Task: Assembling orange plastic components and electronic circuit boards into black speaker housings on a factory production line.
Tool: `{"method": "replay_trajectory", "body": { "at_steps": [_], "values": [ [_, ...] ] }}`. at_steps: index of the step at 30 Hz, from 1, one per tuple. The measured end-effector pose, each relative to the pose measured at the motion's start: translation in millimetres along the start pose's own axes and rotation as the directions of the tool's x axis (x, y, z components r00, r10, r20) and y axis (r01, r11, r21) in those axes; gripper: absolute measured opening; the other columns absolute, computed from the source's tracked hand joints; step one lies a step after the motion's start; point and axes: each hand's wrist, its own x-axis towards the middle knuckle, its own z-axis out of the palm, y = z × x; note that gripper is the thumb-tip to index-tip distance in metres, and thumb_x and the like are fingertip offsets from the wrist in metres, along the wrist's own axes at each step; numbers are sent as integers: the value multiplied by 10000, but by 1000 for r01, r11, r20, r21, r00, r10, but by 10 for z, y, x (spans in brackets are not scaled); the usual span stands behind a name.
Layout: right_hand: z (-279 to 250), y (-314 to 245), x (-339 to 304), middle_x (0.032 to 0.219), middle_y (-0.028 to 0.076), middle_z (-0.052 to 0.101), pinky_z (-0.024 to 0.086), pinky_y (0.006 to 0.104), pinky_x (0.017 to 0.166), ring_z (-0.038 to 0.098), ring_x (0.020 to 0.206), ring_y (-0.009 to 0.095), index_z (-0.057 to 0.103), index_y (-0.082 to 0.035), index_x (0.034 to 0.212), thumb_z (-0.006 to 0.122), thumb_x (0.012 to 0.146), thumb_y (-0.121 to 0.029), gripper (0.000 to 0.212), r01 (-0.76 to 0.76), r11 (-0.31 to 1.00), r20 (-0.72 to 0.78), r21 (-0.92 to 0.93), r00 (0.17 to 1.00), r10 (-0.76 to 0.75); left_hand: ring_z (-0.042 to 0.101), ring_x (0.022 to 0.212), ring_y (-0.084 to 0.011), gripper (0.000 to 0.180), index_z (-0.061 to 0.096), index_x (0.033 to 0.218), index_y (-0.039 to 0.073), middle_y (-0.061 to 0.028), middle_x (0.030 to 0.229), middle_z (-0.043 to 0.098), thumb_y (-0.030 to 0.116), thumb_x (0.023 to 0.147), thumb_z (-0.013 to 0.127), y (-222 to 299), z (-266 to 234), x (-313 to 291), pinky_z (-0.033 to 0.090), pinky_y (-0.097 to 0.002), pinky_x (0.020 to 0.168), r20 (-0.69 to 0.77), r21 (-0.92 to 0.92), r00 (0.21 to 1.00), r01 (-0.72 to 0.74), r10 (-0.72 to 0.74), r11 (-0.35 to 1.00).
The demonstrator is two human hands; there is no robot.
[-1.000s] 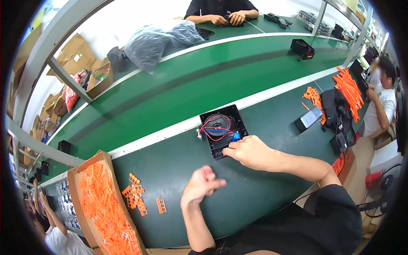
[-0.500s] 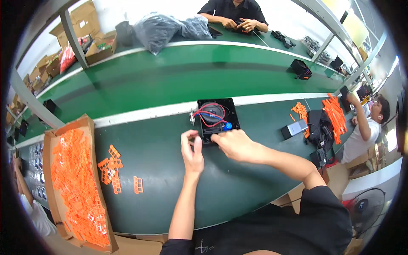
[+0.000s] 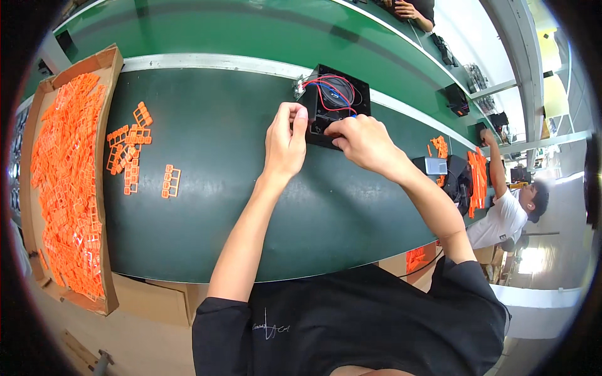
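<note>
Wires (image 3: 322, 80), red and blue, are looping across the round speaker (image 3: 339, 94) inside an open black box (image 3: 363, 94), which is lying at the far edge of the dark green bench (image 3: 213, 207), overlapping its pale strip (image 3: 188, 61). The right hand (image 3: 364, 143) is reaching over the box's near end, its fingers curling inward. The left hand (image 3: 285, 143) is staying close by the box's left side, forefinger bending toward the thumb, seemingly near the casing. Whether either hand is gripping anything, I cannot tell. Orange frames (image 3: 130, 144) are lying leftward, beside a carton (image 3: 110, 276).
</note>
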Motion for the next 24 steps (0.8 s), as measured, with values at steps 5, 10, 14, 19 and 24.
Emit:
{"method": "replay_trajectory", "body": {
  "at_steps": [5,10,14,19,24],
  "values": [
    [-21,4,-30,863,164,701,539,442,743,677,834,340,710,-75,1011,639,811,-92,213,-13,998,73,-58,997,17,615,761,-229,312,543,997,16,-119,820,626,323,1001,483,54,2,-34,489,-352,711,7,27,1000,23,-23,999],
    [-21,104,41,825,234,680,541,462,781,678,844,375,703,-27,1013,608,799,-71,239,88,996,146,-8,986,-86,620,754,-248,303,544,999,20,-126,816,630,316,998,483,63,-2,-23,491,-366,712,18,55,999,31,-32,998],
    [-60,109,74,849,259,670,533,456,803,666,862,395,689,15,1026,601,796,-44,252,159,985,184,61,968,-168,617,742,-250,300,542,1004,15,-125,804,627,310,997,484,25,4,-13,491,-371,705,13,49,1000,26,-27,998],
    [-37,104,10,852,267,665,531,463,800,664,860,398,686,16,1037,593,798,-38,261,135,988,148,71,978,-144,612,722,-248,283,538,1019,11,-127,784,622,289,996,490,28,1,-5,487,-372,680,8,27,999,45,-45,999],
    [-43,93,-28,836,267,661,528,478,776,667,849,393,676,16,1043,567,776,-13,289,148,984,128,96,979,-160,609,690,-247,276,529,1038,7,-131,764,619,277,998,491,59,-1,-10,486,-370,661,-9,-8,998,64,-64,998]
  ]
}}
